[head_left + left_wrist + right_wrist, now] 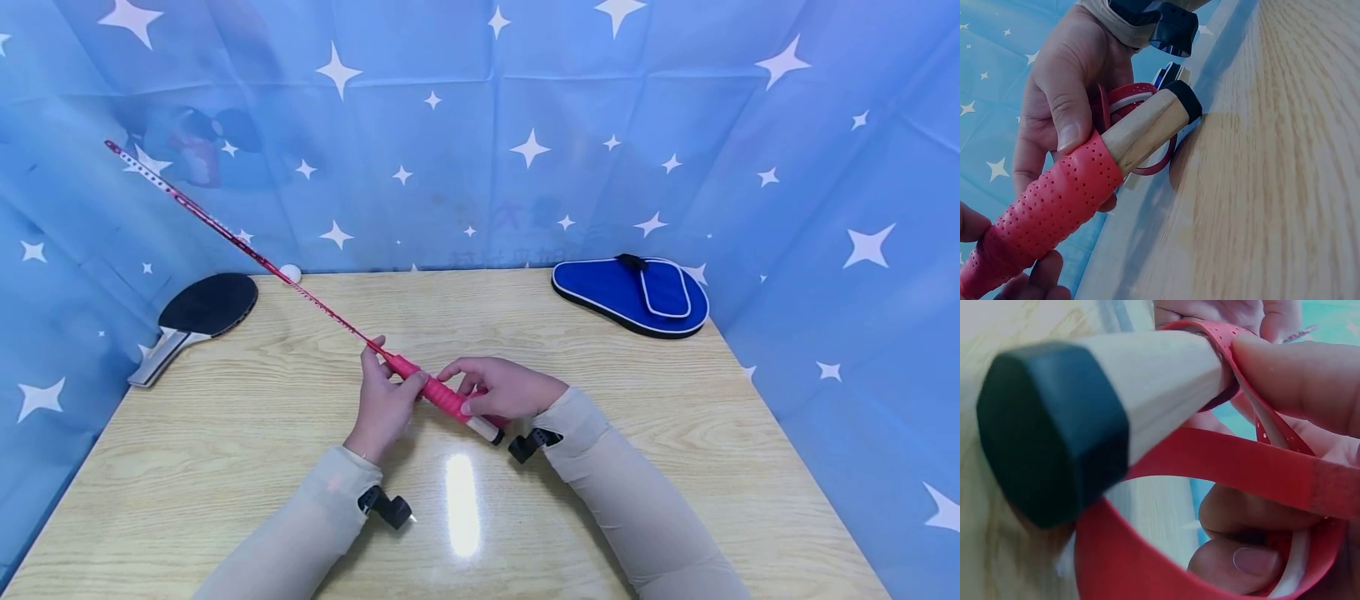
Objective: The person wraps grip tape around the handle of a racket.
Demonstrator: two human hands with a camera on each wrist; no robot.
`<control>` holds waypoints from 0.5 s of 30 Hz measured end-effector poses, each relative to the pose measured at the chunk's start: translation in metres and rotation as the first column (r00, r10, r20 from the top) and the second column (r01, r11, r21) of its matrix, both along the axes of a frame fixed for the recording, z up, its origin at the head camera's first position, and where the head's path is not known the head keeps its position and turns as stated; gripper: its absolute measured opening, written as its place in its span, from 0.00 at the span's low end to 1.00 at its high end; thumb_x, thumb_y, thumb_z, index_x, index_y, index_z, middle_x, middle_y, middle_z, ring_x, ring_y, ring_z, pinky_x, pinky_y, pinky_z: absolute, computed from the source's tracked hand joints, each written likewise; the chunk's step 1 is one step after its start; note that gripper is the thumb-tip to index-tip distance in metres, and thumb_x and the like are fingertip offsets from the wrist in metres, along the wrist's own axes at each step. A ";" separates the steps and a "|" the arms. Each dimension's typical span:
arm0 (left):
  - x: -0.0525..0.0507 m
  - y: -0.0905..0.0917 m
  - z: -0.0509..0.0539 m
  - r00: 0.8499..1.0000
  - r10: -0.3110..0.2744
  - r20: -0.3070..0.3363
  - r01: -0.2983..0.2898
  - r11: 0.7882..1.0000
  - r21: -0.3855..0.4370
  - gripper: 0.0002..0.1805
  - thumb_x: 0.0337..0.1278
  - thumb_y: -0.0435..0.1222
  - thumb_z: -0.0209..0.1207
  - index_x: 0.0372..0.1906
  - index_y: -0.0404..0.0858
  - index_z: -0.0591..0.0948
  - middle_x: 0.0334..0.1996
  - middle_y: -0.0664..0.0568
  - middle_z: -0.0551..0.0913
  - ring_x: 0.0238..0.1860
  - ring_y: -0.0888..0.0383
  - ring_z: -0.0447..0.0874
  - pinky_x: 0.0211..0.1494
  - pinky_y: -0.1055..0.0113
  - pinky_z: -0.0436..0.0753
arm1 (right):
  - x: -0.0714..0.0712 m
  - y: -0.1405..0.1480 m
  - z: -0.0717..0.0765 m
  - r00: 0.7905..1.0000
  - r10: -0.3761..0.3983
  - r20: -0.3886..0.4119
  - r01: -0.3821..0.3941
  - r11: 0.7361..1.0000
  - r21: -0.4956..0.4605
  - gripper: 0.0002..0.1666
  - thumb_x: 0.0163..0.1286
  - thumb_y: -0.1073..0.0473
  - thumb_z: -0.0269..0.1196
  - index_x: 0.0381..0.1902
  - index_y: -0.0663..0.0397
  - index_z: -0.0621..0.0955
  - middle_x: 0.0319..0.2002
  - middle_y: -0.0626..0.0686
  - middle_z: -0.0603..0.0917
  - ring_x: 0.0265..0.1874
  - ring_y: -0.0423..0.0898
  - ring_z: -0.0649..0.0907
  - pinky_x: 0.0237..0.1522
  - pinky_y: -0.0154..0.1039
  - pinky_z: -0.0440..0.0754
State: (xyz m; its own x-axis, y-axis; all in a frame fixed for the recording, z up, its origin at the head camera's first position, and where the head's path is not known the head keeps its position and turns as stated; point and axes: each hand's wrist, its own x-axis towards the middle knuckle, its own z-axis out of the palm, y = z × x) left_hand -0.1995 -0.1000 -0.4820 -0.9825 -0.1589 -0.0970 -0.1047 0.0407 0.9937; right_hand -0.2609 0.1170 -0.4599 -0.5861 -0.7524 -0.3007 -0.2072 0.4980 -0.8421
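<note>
A red badminton racket [330, 311] slants up and left above the table in the head view, its head seen edge-on. My left hand [385, 406] grips the upper part of its handle between thumb and fingers. Perforated red grip tape [1054, 200] wraps most of the handle. Bare wood [1147, 128] and a black end cap [1029, 431] show at the bottom. Near that end, my right hand [513, 387] pinches the tape with the thumb at the edge of the wrap. A loose length of tape [1229, 462] loops around the right fingers, which partly hide it.
On the wooden table [675, 433], a black table tennis bat [210, 304] lies at the left beside a white ball [290, 273]. A blue bat case [600, 287] rests at the back right. Starry blue cloth [450, 125] hangs behind and along both sides.
</note>
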 end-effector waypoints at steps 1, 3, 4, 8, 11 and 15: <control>0.000 0.000 0.000 1.000 -0.002 0.000 0.002 1.000 -0.006 0.48 0.65 0.29 0.64 0.81 0.42 0.48 0.52 0.33 0.78 0.33 0.52 0.86 0.40 0.68 0.87 | 0.000 -0.001 0.000 1.000 0.000 -0.007 0.000 1.000 -0.002 0.31 0.72 0.62 0.69 0.70 0.40 0.76 0.49 0.49 0.87 0.45 0.47 0.87 0.45 0.43 0.89; 0.001 0.000 0.000 1.000 -0.008 0.004 0.008 1.000 -0.020 0.48 0.66 0.31 0.65 0.81 0.43 0.48 0.51 0.33 0.79 0.32 0.51 0.85 0.39 0.66 0.86 | 0.000 -0.001 -0.001 1.000 -0.005 -0.021 0.005 1.000 0.000 0.30 0.71 0.62 0.70 0.69 0.40 0.76 0.48 0.49 0.86 0.44 0.47 0.87 0.44 0.43 0.89; 0.001 0.000 0.000 1.000 -0.011 0.002 0.011 1.000 -0.025 0.49 0.66 0.32 0.66 0.81 0.43 0.48 0.51 0.33 0.79 0.32 0.51 0.85 0.39 0.65 0.86 | 0.001 -0.002 -0.001 1.000 -0.005 -0.023 0.005 1.000 0.000 0.30 0.71 0.62 0.70 0.68 0.40 0.76 0.48 0.49 0.86 0.43 0.47 0.86 0.42 0.43 0.89; 0.001 0.000 0.000 1.000 -0.014 0.000 0.014 1.000 -0.020 0.50 0.66 0.31 0.67 0.81 0.42 0.46 0.54 0.32 0.78 0.35 0.49 0.86 0.40 0.64 0.87 | 0.001 -0.001 -0.001 1.000 0.005 -0.017 -0.005 1.000 -0.012 0.30 0.72 0.64 0.69 0.68 0.41 0.75 0.48 0.50 0.86 0.42 0.48 0.86 0.38 0.43 0.90; 0.000 0.000 0.000 1.000 -0.009 -0.005 0.009 1.000 0.001 0.49 0.66 0.29 0.65 0.81 0.40 0.46 0.55 0.31 0.77 0.37 0.48 0.86 0.41 0.65 0.87 | 0.000 0.001 0.001 1.000 0.018 0.014 -0.018 1.000 -0.026 0.30 0.73 0.66 0.65 0.70 0.41 0.75 0.49 0.51 0.86 0.39 0.48 0.86 0.35 0.42 0.89; -0.001 0.001 -0.001 1.000 -0.001 -0.007 0.001 1.000 0.024 0.49 0.65 0.26 0.63 0.81 0.39 0.46 0.55 0.30 0.76 0.37 0.49 0.87 0.41 0.69 0.87 | 0.000 0.003 0.003 0.998 0.028 0.057 -0.026 0.999 -0.036 0.33 0.75 0.68 0.61 0.74 0.40 0.74 0.48 0.52 0.87 0.33 0.48 0.86 0.31 0.40 0.85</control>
